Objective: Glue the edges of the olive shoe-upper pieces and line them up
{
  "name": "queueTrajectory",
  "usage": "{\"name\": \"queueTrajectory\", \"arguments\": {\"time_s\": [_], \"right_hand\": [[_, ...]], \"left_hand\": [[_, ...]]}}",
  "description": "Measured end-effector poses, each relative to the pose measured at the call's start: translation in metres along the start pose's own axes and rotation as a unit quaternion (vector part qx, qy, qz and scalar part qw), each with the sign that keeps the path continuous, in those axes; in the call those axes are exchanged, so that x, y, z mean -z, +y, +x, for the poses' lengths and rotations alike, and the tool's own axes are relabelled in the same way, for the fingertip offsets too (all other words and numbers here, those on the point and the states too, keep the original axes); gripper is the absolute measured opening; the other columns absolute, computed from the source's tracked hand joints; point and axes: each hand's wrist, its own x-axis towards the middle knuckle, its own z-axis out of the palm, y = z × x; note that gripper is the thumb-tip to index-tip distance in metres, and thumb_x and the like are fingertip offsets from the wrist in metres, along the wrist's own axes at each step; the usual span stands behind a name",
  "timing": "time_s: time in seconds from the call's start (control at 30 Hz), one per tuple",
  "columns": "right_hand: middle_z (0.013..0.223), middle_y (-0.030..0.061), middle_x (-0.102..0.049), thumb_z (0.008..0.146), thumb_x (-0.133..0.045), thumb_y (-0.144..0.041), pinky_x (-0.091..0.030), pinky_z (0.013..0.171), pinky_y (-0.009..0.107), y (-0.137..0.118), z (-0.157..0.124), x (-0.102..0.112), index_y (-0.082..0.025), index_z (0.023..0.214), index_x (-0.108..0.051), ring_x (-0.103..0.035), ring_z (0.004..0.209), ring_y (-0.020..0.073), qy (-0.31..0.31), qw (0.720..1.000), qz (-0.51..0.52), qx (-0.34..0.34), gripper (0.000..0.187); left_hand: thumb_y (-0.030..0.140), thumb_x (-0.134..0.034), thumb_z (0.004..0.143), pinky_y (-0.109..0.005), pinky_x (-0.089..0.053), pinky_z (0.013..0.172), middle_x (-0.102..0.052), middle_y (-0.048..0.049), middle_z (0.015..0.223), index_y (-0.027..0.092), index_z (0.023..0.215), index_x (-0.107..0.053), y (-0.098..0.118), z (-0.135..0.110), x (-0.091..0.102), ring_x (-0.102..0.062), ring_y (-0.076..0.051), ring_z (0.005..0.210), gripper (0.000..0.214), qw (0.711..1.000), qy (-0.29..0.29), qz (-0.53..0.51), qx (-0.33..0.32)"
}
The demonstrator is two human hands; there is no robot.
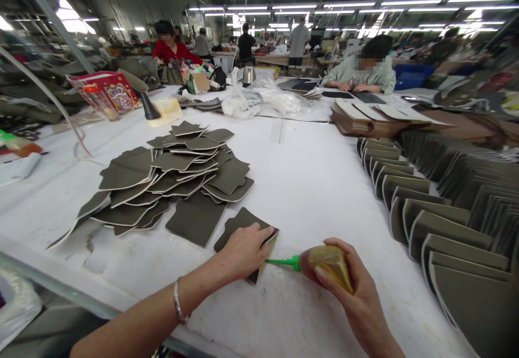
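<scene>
My left hand [248, 250] presses on a dark olive leather-like panel [239, 220] on the white table. Its index finger reaches to the panel's right corner, while the other fingers curl at the edge beside a tan strip. In my right hand [357, 287] is a squeeze bottle [326, 263] of amber liquid, tilted sideways. Its thin green nozzle points left and its tip meets the tan strip near my left fingers; whether liquid is coming out cannot be seen. Just behind lies a loose pile of similar panels [170, 177], one square-edged panel [197, 217] nearest my left hand.
Rows of curved olive panels [454, 228] stand along the right side. Behind them are stacked brown boards [357, 120]. Clear plastic bags [263, 98], a red bag [117, 90] and a yellowish block [166, 112] lie farther back. A co-worker [365, 68] sits across the table.
</scene>
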Motion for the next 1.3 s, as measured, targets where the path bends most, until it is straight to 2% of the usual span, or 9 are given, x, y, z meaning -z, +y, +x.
{"name": "queueTrajectory", "arguments": {"time_s": [0.17, 0.37, 0.5, 0.57, 0.7, 0.93, 1.07, 1.2, 1.3], "right_hand": [[0.107, 0.0025, -0.057, 0.075, -0.070, -0.048, -0.045, 0.079, 0.031, 0.002, 0.006, 0.003, -0.027, 0.114, -0.052, -0.057, 0.091, 0.0234, 0.034, 0.999, -0.023, 0.022, 0.048], [0.102, 0.0001, -0.058, 0.076, -0.069, -0.047, -0.045, 0.078, 0.030, -0.003, 0.000, 0.001, -0.028, 0.113, -0.052, -0.057, 0.087, 0.0218, -0.009, 1.000, 0.008, 0.003, 0.045], [0.105, 0.0018, -0.057, 0.073, -0.071, -0.048, -0.044, 0.078, 0.032, -0.003, 0.002, 0.001, -0.027, 0.113, -0.052, -0.057, 0.090, 0.0238, 0.027, 1.000, -0.006, 0.006, 0.048], [0.106, 0.0020, -0.057, 0.075, -0.070, -0.048, -0.042, 0.080, 0.032, -0.006, -0.001, 0.000, -0.026, 0.113, -0.052, -0.056, 0.091, 0.0240, 0.025, 1.000, 0.005, -0.006, 0.047], [0.101, 0.0016, -0.058, 0.076, -0.068, -0.049, -0.042, 0.078, 0.032, -0.010, -0.008, -0.004, -0.026, 0.113, -0.051, -0.055, 0.087, 0.0238, -0.030, 0.998, 0.048, -0.039, 0.047], [0.104, 0.0022, -0.057, 0.074, -0.070, -0.051, -0.041, 0.080, 0.034, 0.000, -0.001, -0.003, -0.026, 0.115, -0.050, -0.055, 0.091, 0.0249, 0.041, 0.998, 0.022, -0.041, 0.051], [0.099, -0.0006, -0.060, 0.073, -0.070, -0.052, -0.041, 0.079, 0.030, -0.005, -0.020, -0.012, -0.027, 0.114, -0.051, -0.057, 0.088, 0.0223, 0.004, 0.994, 0.069, -0.087, 0.051], [0.090, -0.0011, -0.065, 0.070, -0.075, -0.048, -0.047, 0.077, 0.029, -0.008, -0.029, -0.014, -0.027, 0.114, -0.053, -0.060, 0.085, 0.0220, 0.005, 0.972, 0.175, -0.157, 0.054], [0.101, 0.0048, -0.069, 0.070, -0.076, -0.044, -0.053, 0.081, 0.039, -0.006, -0.026, -0.004, -0.025, 0.115, -0.057, -0.063, 0.095, 0.0278, 0.024, 0.919, 0.318, -0.233, 0.053]], "left_hand": [[0.018, -0.038, 0.084, -0.031, -0.043, 0.070, -0.061, -0.0046, 0.089, 0.029, 0.128, -0.053, 0.002, 0.001, 0.002, -0.062, -0.023, 0.082, 0.048, 1.000, -0.008, 0.005, 0.008], [0.019, -0.038, 0.085, -0.031, -0.043, 0.069, -0.061, -0.0042, 0.089, 0.029, 0.128, -0.052, 0.002, 0.000, 0.000, -0.063, -0.023, 0.082, 0.047, 1.000, -0.002, 0.011, 0.004], [0.019, -0.037, 0.086, -0.031, -0.043, 0.070, -0.061, -0.0048, 0.091, 0.029, 0.130, -0.051, 0.002, 0.000, 0.001, -0.063, -0.023, 0.083, 0.047, 1.000, -0.003, 0.009, 0.010], [0.019, -0.037, 0.086, -0.031, -0.043, 0.071, -0.061, -0.0048, 0.091, 0.029, 0.130, -0.051, 0.003, -0.001, 0.003, -0.063, -0.023, 0.084, 0.048, 1.000, -0.008, 0.008, 0.013], [0.019, -0.038, 0.086, -0.031, -0.044, 0.072, -0.061, -0.0052, 0.091, 0.028, 0.131, -0.050, 0.004, 0.000, 0.003, -0.062, -0.023, 0.085, 0.048, 1.000, -0.016, 0.011, 0.013], [0.019, -0.038, 0.086, -0.031, -0.044, 0.073, -0.062, -0.0053, 0.091, 0.027, 0.130, -0.052, 0.002, 0.001, 0.001, -0.063, -0.023, 0.084, 0.047, 1.000, -0.008, 0.002, 0.011], [0.018, -0.038, 0.085, -0.032, -0.045, 0.076, -0.062, -0.0061, 0.094, 0.027, 0.133, -0.050, 0.000, 0.001, 0.000, -0.063, -0.023, 0.087, 0.051, 1.000, -0.006, -0.014, 0.006], [0.019, -0.038, 0.085, -0.033, -0.045, 0.078, -0.063, -0.0074, 0.098, 0.024, 0.136, -0.048, -0.001, 0.002, 0.000, -0.062, -0.023, 0.090, 0.053, 0.999, -0.004, -0.028, 0.019], [0.020, -0.042, 0.083, -0.030, -0.044, 0.075, -0.063, -0.0052, 0.094, 0.024, 0.134, -0.051, -0.004, 0.002, -0.001, -0.061, -0.020, 0.084, 0.052, 0.998, -0.008, -0.066, 0.021]]}}
